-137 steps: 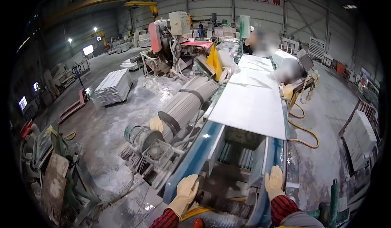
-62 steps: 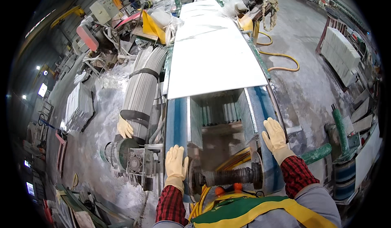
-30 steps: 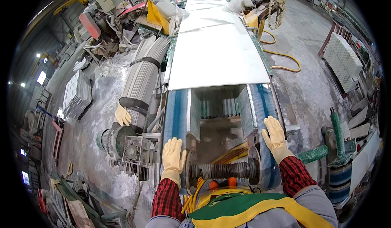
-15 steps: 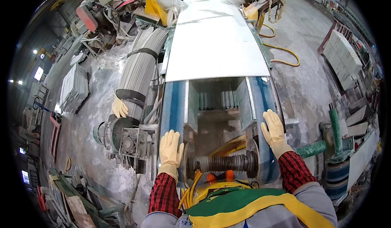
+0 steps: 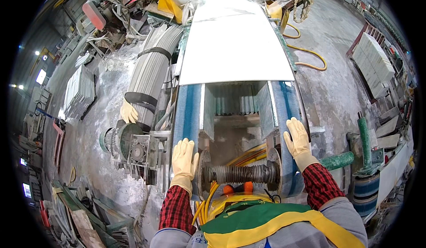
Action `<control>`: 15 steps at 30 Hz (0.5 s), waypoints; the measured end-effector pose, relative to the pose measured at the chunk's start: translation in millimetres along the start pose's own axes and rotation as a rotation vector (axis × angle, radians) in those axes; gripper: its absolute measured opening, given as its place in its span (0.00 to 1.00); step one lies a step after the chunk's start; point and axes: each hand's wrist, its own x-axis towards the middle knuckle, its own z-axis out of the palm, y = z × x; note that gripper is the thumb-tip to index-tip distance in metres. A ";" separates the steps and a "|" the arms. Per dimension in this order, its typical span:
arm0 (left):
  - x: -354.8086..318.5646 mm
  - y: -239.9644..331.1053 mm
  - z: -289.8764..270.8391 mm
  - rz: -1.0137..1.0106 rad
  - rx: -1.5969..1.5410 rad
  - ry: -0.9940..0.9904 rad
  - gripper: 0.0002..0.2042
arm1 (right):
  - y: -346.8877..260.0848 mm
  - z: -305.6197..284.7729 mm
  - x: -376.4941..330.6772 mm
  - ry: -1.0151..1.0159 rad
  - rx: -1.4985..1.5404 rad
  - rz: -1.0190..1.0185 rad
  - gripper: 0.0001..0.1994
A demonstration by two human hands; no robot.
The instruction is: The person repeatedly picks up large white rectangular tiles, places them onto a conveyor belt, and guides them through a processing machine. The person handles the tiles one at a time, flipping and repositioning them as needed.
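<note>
My left hand (image 5: 183,161), in a cream rubber glove, lies flat with its fingers stretched on the left blue conveyor belt (image 5: 187,110). On the right blue belt (image 5: 287,106) rests my right hand (image 5: 298,146), gloved alike, its thumb apart from the fingers. Neither hand holds anything. Ahead of both hands, a large white stone slab (image 5: 237,48) with faint grey veins bridges the two belts. Between my hands, close to my body, runs a ridged drive roller (image 5: 239,174) with round end wheels. Whatever lies under my palms is hidden.
Left of the conveyor stand a geared motor (image 5: 128,144) and a strapped bundle of grey strips (image 5: 153,73) with a loose cream glove (image 5: 128,112) at its near end. Yellow hoses (image 5: 208,201) run beneath the roller. A green pipe (image 5: 337,160) juts out at right.
</note>
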 end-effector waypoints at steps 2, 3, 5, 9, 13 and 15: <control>-1.2 -0.2 0.1 0.001 0.006 -0.001 0.26 | -3.7 -5.2 1.8 -0.010 0.015 0.001 0.25; -1.7 -0.3 0.5 0.010 0.000 0.021 0.26 | -4.6 -6.3 1.9 -0.015 0.023 0.002 0.25; -1.9 -0.3 1.4 0.028 -0.011 0.067 0.26 | -3.1 -5.6 0.3 -0.003 0.027 -0.003 0.25; -3.5 0.3 1.1 0.023 -0.009 0.062 0.26 | -1.5 -2.9 -2.7 0.009 0.025 -0.007 0.25; -4.4 0.4 0.7 0.027 -0.007 0.064 0.26 | -0.6 -1.4 -5.6 0.015 0.004 -0.002 0.25; -6.0 -0.8 2.2 0.029 -0.005 0.068 0.26 | -1.4 -1.0 -6.6 0.014 -0.010 0.003 0.25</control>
